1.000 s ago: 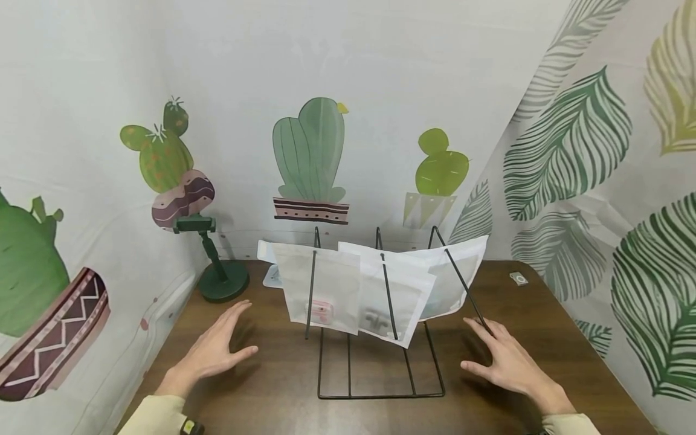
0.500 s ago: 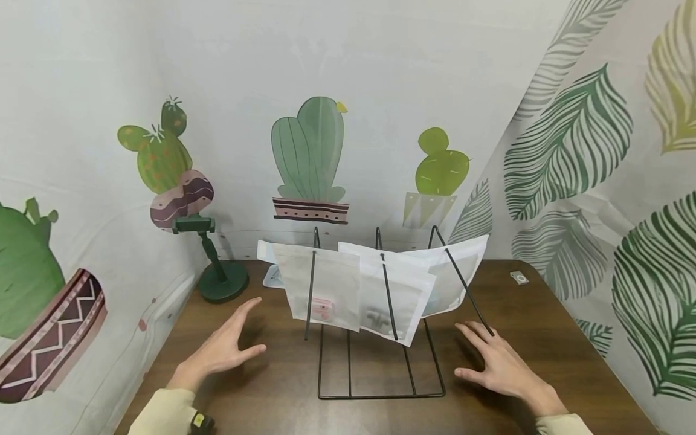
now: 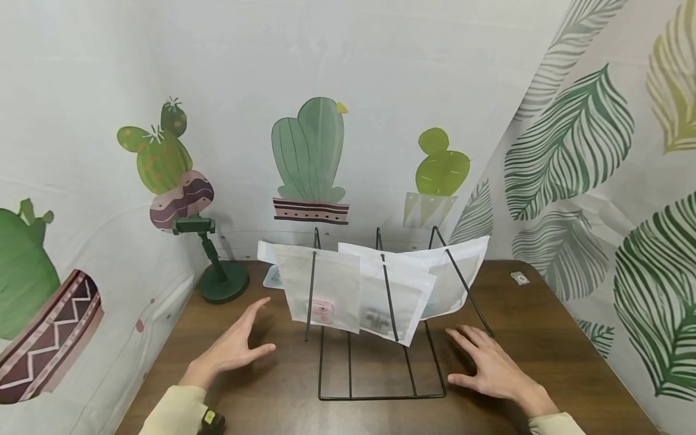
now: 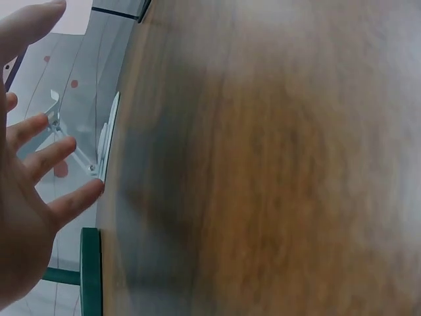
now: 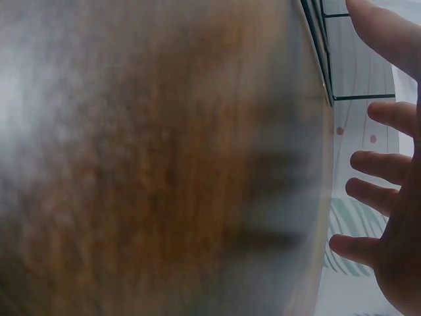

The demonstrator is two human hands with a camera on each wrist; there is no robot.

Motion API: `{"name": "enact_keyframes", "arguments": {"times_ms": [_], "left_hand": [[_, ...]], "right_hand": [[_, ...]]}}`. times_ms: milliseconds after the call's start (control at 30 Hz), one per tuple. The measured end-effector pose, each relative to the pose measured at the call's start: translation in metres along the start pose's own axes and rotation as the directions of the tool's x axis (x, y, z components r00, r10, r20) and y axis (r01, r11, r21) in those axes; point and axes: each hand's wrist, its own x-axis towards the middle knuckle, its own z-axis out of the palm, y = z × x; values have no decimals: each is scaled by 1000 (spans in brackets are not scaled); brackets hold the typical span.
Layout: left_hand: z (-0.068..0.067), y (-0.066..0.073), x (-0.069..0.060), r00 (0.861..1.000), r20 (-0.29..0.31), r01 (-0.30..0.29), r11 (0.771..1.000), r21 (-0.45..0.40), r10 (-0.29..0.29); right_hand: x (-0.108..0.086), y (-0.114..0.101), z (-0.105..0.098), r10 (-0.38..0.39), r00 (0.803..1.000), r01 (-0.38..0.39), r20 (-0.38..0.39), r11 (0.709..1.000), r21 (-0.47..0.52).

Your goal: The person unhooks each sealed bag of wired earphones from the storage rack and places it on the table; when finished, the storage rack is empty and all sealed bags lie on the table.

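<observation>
A black wire rack [image 3: 380, 397] stands mid-table, its sloping rods holding several white pouches. The left pouch [image 3: 331, 278] shows a pink item through its front, the middle pouch [image 3: 399, 296] a grey one; another pouch [image 3: 454, 275] leans at the right. My left hand [image 3: 231, 347] is spread over the table left of the rack, holding nothing. To the rack's right my right hand [image 3: 492, 365] is also spread and empty, thumb toward the rack. The left wrist view shows the left hand [image 4: 33, 178] with fingers apart; the right hand [image 5: 401, 164] looks similar in the right wrist view.
A dark green stand [image 3: 222, 283] is at the table's back left. Beside the rack, a light blue-white object [image 3: 273, 277] partly shows behind the left pouch. A small silver item [image 3: 519, 278] lies near the back right edge. Patterned cloth hangs behind the brown table [image 3: 283, 399].
Both hands have moved inward toward the rack, the left one to the right and the right one to the left. The rack and pouches have stayed in place.
</observation>
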Motion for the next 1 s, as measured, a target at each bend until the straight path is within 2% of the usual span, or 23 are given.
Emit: {"name": "enact_keyframes", "arguments": {"times_ms": [200,533,833,1000], "left_hand": [[4,4,6,1000,6,-1,999,-45,1],[11,8,15,998,25,-46,986,-160,51],[13,9,25,996,10,-81,980,-184,84],[13,13,29,996,-4,-82,967,-239,84]], "right_hand": [[0,-3,3,6,1000,-6,26,1000,1],[0,-12,5,32,993,-32,111,999,-7],[-3,-15,5,44,990,-41,134,999,-21],[-3,-16,6,30,991,-26,133,999,-29]]}}
